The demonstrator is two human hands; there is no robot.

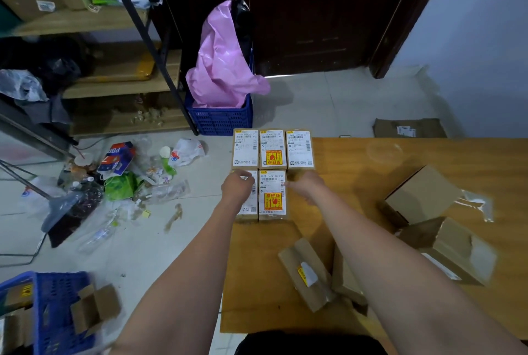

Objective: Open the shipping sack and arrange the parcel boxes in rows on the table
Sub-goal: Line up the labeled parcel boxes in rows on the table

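Three labelled parcel boxes [273,149] lie side by side at the far left corner of the wooden table [357,160]. Just behind them in a second row lie two more boxes; the right one [273,196] bears a yellow and red fragile sticker. My left hand [237,184] rests on top of the left box [249,206] of that row and hides most of it. My right hand [304,184] touches the right side of the stickered box, fingers loosely bent. Several loose brown boxes [308,271] lie nearer me on the table. The pink sack [223,60] stands in a blue crate [220,120] on the floor.
Plain cartons [420,194] sit at the table's right. Litter [123,180] covers the floor to the left. A second blue crate [57,306] with cardboard stands at lower left. Wooden shelves [94,69] line the left wall; a dark door [314,11] is behind.
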